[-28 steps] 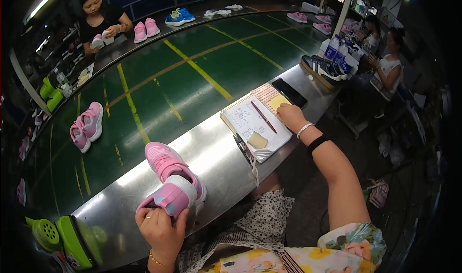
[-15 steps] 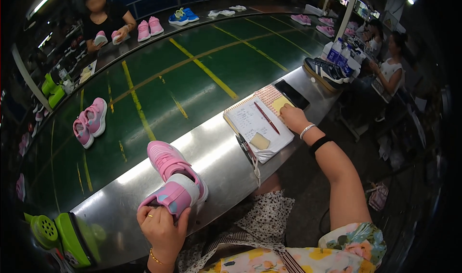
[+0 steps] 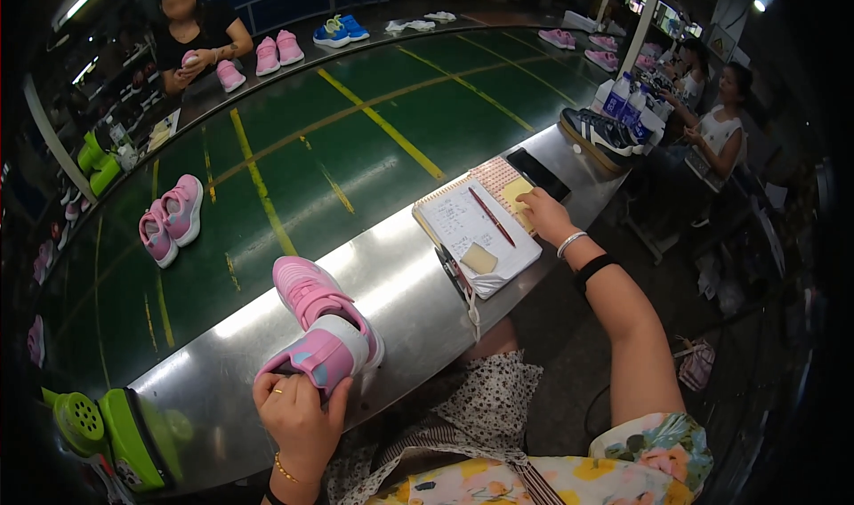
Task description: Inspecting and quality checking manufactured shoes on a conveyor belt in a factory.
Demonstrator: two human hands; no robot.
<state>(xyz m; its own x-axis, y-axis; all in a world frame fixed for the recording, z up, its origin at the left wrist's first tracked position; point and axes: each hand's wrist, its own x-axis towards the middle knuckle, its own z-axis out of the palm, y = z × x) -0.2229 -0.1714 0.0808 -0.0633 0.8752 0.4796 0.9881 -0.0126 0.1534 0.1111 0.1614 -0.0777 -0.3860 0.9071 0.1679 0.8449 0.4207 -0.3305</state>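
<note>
My left hand (image 3: 301,425) grips a pink child's sneaker (image 3: 331,349) by its collar, thumb on one side and fingers curled over the opening. Partly behind it, a second pink sneaker (image 3: 305,284) stands on the steel bench edge. My right hand (image 3: 546,217) bends its fingers down onto a yellow pad (image 3: 516,191) that lies on a pink patterned sheet (image 3: 489,172). Whatever is between those fingertips is too small to tell. Beside that hand lies an open spiral notebook (image 3: 447,218), with a dark red pen (image 3: 492,216) and a small beige block (image 3: 479,258) on it.
Beyond the steel ledge runs a green conveyor belt (image 3: 374,167) carrying another pink sneaker pair (image 3: 172,220). A phone (image 3: 539,174), dark sneakers (image 3: 600,136) and bottles (image 3: 623,100) stand to the right. A green device (image 3: 133,438) is at lower left. A co-worker (image 3: 200,38) handles shoes across the belt.
My right hand's fingers have shifted slightly up and left on the yellow pad. My left hand and its sneaker barely moved. The co-worker across the belt has put one pink shoe down.
</note>
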